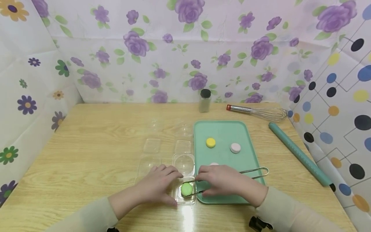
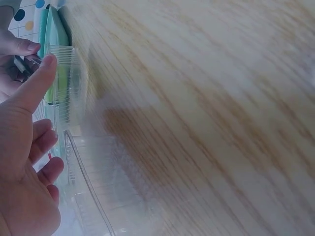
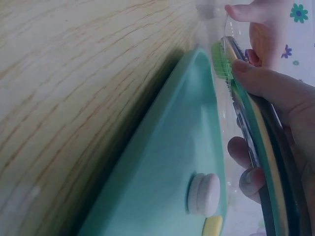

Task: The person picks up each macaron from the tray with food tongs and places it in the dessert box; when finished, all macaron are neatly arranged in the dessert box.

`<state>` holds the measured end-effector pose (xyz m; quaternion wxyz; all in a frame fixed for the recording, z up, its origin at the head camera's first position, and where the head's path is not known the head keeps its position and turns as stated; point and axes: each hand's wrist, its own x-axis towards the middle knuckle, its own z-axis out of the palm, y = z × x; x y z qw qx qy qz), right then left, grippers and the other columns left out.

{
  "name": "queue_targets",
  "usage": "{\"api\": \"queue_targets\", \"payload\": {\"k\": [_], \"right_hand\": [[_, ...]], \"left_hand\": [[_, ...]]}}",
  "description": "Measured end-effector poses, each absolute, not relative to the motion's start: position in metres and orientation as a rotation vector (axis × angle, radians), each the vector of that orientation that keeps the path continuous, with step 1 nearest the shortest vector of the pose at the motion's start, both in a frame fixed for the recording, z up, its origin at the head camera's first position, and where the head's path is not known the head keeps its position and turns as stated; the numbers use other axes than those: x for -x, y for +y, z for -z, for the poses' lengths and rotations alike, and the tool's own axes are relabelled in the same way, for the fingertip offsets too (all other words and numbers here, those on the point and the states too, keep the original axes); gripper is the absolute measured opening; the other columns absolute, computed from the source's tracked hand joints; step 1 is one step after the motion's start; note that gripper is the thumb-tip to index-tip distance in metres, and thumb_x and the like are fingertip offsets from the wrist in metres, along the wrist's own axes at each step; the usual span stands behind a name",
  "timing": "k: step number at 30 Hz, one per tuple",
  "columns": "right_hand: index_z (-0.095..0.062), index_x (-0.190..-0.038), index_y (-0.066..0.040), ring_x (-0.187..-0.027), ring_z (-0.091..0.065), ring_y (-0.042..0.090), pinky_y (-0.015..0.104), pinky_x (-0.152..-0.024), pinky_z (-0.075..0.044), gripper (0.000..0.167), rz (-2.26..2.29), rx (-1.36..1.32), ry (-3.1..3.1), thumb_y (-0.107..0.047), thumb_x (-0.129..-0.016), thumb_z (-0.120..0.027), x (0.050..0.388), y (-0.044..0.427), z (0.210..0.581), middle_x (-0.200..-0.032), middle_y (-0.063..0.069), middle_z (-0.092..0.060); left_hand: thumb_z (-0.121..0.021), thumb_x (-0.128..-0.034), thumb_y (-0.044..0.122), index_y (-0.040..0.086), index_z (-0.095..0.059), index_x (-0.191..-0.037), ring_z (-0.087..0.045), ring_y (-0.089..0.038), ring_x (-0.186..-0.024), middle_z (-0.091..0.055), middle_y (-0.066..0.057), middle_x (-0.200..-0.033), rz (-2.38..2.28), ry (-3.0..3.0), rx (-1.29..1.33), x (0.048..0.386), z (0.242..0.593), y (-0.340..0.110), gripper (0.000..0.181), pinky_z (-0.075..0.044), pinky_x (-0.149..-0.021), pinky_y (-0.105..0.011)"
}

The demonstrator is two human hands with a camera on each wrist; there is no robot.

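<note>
A green macaron (image 1: 186,189) sits in the base of a clear plastic box (image 1: 189,201), between the tips of metal tongs (image 1: 262,171). My right hand (image 1: 221,180) grips the tongs around their arms, above the green tray (image 1: 220,129). At the box's left side is my left hand (image 1: 157,187), its thumb and index finger spread along the box and holding its edge; the thumb (image 2: 37,83) meets the rim. On the tray lie a yellow macaron (image 1: 210,142), a pale pink macaron (image 1: 235,148) and another pale one (image 1: 214,164), partly hidden by my right hand.
More clear plastic boxes (image 1: 152,145) with lids raised stand left of the tray. Behind it is a black-capped jar (image 1: 204,102). A whisk (image 1: 261,112) lies at the back right, and a rolled teal mat (image 1: 299,154) along the right side. Patterned cloth walls surround the table.
</note>
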<state>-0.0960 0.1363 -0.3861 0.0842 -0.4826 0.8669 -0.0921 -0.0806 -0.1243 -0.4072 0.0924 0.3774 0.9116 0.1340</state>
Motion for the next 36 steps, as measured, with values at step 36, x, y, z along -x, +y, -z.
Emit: {"api": "queue_targets", "payload": {"k": [36], "right_hand": [[-0.066,-0.113,-0.014,-0.081,-0.054,0.002,0.023,-0.070,-0.050,0.046,0.274,1.284,2.584,-0.037,-0.075,-0.076,0.096,0.144,0.374,-0.100,-0.009,-0.055]], "left_hand": [[-0.073,-0.0631,0.061,0.016,-0.052,-0.130,-0.044,-0.017,-0.103,-0.051,0.003,-0.125,-0.343,2.730,-1.166,0.080,0.408,-0.126,0.083,-0.036,-0.086,-0.036]]}}
